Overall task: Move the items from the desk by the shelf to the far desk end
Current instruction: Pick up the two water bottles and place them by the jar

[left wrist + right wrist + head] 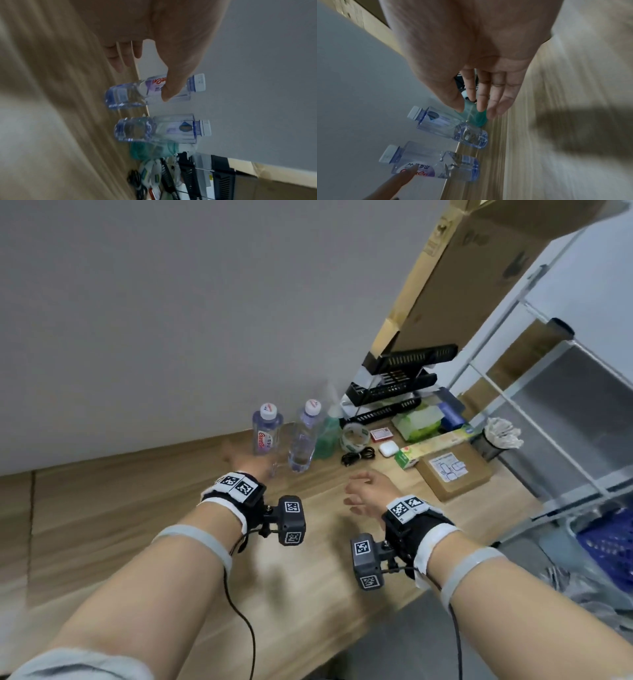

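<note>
Two clear water bottles stand by the wall: one with a red-lettered label (267, 429) (126, 94) (436, 167) and a second one (305, 436) (154, 129) (452, 127) to its right. My left hand (239, 455) (144, 81) reaches at the labelled bottle with straight fingers and spread thumb; its thumb lies across the label in the left wrist view, with no grip closed. My right hand (363, 491) (476, 111) hovers open above the desk, short of the second bottle and a green spray bottle (327, 433) (479, 117).
Right of the bottles lie a tape roll (354, 436), black cable (358, 455), white earbud case (388, 448), red box (381, 434), tissue pack (416, 422), long green box (435, 448) and cardboard box (454, 472). A black tray rack (394, 385) and white shelf (548, 405) stand behind.
</note>
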Demonstrator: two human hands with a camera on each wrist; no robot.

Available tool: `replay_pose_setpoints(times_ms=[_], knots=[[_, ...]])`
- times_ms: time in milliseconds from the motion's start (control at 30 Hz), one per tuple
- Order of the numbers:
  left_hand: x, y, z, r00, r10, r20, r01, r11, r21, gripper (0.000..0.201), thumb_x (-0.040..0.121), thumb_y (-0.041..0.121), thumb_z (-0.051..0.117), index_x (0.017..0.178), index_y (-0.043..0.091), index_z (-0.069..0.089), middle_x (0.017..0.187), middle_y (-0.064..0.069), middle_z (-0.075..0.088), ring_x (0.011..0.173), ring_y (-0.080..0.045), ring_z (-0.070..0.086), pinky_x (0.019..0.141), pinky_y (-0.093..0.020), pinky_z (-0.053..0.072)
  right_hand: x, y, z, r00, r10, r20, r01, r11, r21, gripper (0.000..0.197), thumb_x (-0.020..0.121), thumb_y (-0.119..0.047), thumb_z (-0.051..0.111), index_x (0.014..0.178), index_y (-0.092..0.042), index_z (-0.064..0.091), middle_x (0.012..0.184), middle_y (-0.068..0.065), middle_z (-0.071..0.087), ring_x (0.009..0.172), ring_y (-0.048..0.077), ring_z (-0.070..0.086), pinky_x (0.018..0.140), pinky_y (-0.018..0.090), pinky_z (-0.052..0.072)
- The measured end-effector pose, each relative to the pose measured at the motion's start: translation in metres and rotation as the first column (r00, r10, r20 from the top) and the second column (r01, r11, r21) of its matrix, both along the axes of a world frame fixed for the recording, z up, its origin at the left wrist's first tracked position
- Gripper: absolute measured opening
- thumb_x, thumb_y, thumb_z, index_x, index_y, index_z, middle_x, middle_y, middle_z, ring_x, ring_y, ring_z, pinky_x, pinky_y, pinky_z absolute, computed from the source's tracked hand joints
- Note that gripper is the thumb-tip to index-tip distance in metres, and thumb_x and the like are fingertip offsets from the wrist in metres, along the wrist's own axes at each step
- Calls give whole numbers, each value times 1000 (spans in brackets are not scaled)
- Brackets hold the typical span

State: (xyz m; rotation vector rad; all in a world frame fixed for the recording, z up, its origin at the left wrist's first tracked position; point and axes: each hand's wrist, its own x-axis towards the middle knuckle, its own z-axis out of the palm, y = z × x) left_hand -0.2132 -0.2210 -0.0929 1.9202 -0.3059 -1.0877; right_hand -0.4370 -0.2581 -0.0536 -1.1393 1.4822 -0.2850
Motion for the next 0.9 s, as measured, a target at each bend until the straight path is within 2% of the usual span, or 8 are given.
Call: replay_pose_setpoints(times_ms=[100,233,367,500,567,700,767,900], knots=[[12,-18,3,994,2,111,11,992,-124,109,76,10,82,157,25,9,154,-16,34,126,-29,50,95,-35,41,14,-33,-11,974,197,-107,-209,972,-109,64,76,-25,73,133,-18,48,117,8,61,94,23,68,86,46,58],[20,-42,-4,926,-137,352,159,987,-32,78,60,32,82,132,18,54,123,-5,67,111,-26,66,87,-31,50,38,-66,-16,933,349,-89,-360,917,-172,95,65,-39,83,145,-18,37,136,4,56,111,21,61,93,42,54],[9,-51,-8,927,-49,372,72,996,-49,64,70,15,82,124,9,48,109,-3,63,98,-23,63,83,-30,50,59,-101,-34,895,439,-74,-444,867,-227,90,73,-35,80,147,-20,31,138,-1,50,125,20,50,105,37,38],[-3,-46,-18,934,93,346,-78,995,-58,65,67,11,86,118,12,45,114,-8,64,100,-25,65,88,-38,54,83,-134,-69,860,510,37,-493,846,-204,53,74,-22,79,120,-16,53,110,-1,67,99,17,66,83,32,55],[-8,-43,-19,933,125,336,-127,992,-15,66,68,15,85,123,13,50,114,-5,66,101,-22,65,89,-36,53,92,-144,-82,826,564,27,-547,811,-209,44,76,-19,77,116,-16,58,97,-6,68,87,9,66,65,20,49],[-16,-32,-23,927,206,314,-231,972,43,44,73,14,81,113,9,64,98,-1,69,88,-16,65,71,-19,48,99,-153,-105,792,606,-72,-603,761,-239,49,77,-23,78,120,-20,55,95,-10,60,87,13,58,72,20,43],[-20,-24,-25,917,265,298,-283,959,20,39,74,12,81,109,13,63,89,7,66,80,-8,62,58,-5,42,100,-155,-114,768,633,-101,-635,731,-250,57,80,-21,76,131,-17,50,97,-10,55,87,10,57,69,8,41],[-21,-4,-28,901,368,228,-373,928,-24,35,75,12,80,107,13,66,90,6,68,80,-4,63,62,-8,43,107,-151,-122,715,682,-152,-692,661,-290,55,75,-9,72,125,-17,51,89,-18,56,82,4,59,55,1,36]])
